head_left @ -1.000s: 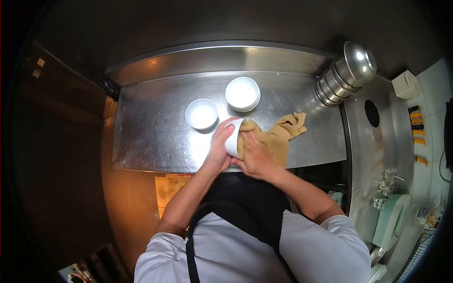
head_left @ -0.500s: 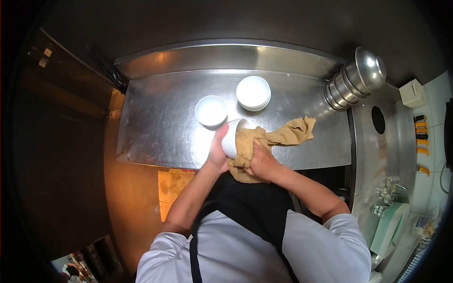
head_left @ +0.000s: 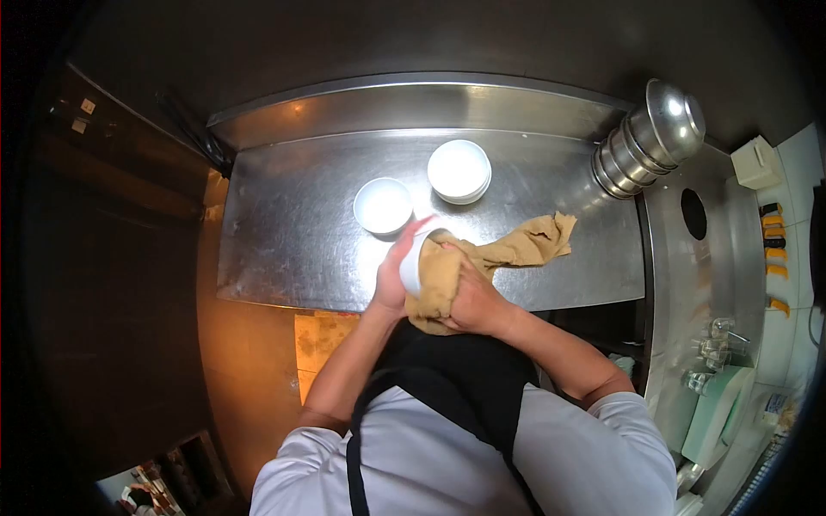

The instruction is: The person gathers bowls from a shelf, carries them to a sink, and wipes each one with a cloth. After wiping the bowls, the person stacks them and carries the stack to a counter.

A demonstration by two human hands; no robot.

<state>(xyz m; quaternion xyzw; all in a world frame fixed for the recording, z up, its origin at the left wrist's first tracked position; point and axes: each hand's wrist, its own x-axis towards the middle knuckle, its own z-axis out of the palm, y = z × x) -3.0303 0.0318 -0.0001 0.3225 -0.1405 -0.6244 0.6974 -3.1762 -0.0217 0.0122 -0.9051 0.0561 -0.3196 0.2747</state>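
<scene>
A white bowl (head_left: 410, 265) is tilted on its side near the table's front edge, gripped from the left by my left hand (head_left: 392, 277). My right hand (head_left: 475, 297) is closed on a tan cloth (head_left: 529, 243) and presses part of it into the bowl's mouth. The cloth's far end trails to the right over the metal table (head_left: 292, 215). Just beyond the held bowl stands a single white bowl (head_left: 383, 206). Farther back and to the right is a stack of white bowls (head_left: 459, 170).
Nested metal bowls (head_left: 650, 138) lean at the table's back right. To the right is a metal counter with a round hole (head_left: 693, 214), glasses (head_left: 714, 353) and a pale green container (head_left: 714, 413). Yellow-handled tools (head_left: 776, 254) line the right wall. A raised metal ledge (head_left: 379, 103) runs behind.
My right hand and the bunched cloth have shifted slightly left over the mouth of the held bowl. My left hand and that bowl have turned a little. The view has moved slightly.
</scene>
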